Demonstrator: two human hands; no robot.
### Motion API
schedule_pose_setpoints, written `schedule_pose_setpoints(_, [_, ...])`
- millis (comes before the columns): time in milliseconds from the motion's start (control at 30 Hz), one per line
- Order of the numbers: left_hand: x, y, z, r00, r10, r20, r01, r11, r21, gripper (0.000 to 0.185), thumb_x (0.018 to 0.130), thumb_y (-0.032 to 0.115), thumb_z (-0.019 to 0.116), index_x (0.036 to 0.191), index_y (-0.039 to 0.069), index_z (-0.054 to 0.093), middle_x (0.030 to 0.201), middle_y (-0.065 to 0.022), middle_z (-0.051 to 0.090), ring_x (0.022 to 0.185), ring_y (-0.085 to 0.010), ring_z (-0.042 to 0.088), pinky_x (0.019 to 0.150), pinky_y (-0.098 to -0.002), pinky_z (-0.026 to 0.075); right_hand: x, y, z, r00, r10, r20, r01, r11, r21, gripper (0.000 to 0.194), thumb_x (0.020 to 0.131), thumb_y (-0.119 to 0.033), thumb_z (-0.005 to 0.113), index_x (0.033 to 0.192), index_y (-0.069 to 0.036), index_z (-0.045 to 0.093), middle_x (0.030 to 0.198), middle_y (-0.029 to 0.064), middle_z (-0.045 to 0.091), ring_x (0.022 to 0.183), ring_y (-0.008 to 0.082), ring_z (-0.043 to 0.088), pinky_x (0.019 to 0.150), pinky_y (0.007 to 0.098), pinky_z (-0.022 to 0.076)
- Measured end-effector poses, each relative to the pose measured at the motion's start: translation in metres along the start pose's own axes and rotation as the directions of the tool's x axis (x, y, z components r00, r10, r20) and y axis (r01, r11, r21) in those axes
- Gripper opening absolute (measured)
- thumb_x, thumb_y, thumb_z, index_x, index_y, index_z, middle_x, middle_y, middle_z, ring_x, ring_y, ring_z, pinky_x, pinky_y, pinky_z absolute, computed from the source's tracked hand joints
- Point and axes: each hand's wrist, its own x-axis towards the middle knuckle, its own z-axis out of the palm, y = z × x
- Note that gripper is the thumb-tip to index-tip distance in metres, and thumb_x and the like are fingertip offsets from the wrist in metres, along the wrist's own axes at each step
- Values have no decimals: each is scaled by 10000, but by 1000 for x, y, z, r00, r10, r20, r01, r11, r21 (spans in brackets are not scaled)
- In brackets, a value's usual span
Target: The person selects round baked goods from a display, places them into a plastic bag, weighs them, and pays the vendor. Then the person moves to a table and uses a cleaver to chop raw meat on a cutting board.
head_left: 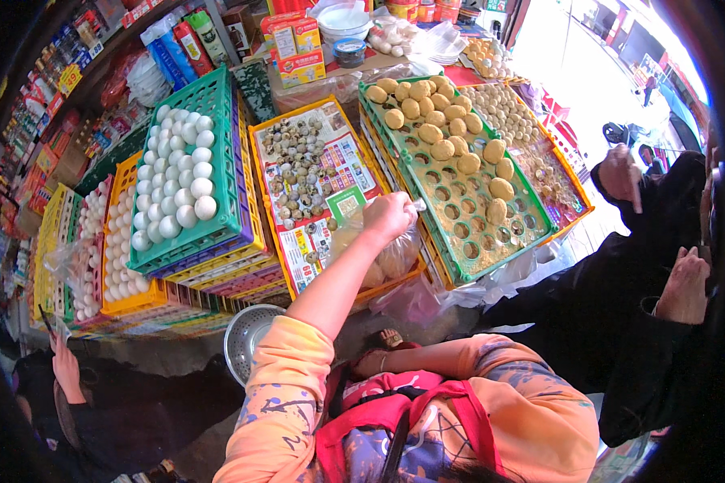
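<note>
My left hand (391, 215) reaches forward, fingers closed on the gathered neck of a clear plastic bag (402, 253). Inside the bag are several large rounded things, probably coated eggs, partly hidden by my forearm. The bag is over the near right corner of a yellow crate (264, 208) lined with printed paper, where speckled quail eggs (296, 160) lie loose. Just right of that hand is a green crate (456, 275) with brown-coated eggs (435, 118) at its far end and along its right side. My right hand (368, 364) is drawn in at my waist; its fingers are hidden.
White eggs (175, 175) fill a green crate atop a tall stack at left. A metal colander (241, 341) is below. A person in dark clothes (580, 320) stands at right; another person's hand (66, 368) is at lower left. Boxes (299, 51) and a white bowl (343, 21) stand behind.
</note>
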Motion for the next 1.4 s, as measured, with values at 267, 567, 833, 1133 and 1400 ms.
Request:
schedule_pose_setpoints(267, [-16,28,-90,942,197,272,-180,980,-87,191,676,182,664,760,19,613,760,-136,656,713,-241,630,632,-344,477,-29,15,-30,971,70,227,-36,988,-150,407,862,-339,454,1185,-121,570,1142,167,591,1055,319,574,858,433,471])
schedule_pose_setpoints(567, [-37,48,-121,992,123,30,-121,991,-49,141,754,239,655,782,101,669,772,-93,657,742,-250,638,660,-371,482,-36,6,-31,988,22,152,-5,994,-112,398,862,-337,452,1183,-134,570,1150,164,585,1072,328,559,882,436,459])
schedule_pose_setpoints(833, [-31,64,-124,993,-41,113,118,507,-854,142,816,7,515,939,-27,578,656,-18,524,553,-86,469,530,-235,401,-29,10,-34,990,-103,100,118,980,-159,391,860,-333,450,1188,-154,563,1176,159,569,1085,333,548,911,430,444])
schedule_pose_setpoints(1133, [-36,108,-140,997,63,33,-6,535,-845,177,785,-11,525,957,-36,562,705,-48,568,569,-74,500,525,-225,427,-25,9,-46,981,-160,113,178,969,-172,387,858,-334,439,1193,-178,555,1194,155,557,1106,306,538,946,412,422])
schedule_pose_setpoints(1400, [-24,134,-138,990,125,-59,-114,493,-862,142,816,-2,516,932,-1,597,776,-104,638,623,-129,612,578,-261,501,-21,14,-43,988,-143,53,148,982,-114,374,859,-325,447,1180,-171,562,1190,153,560,1100,304,541,936,410,425])
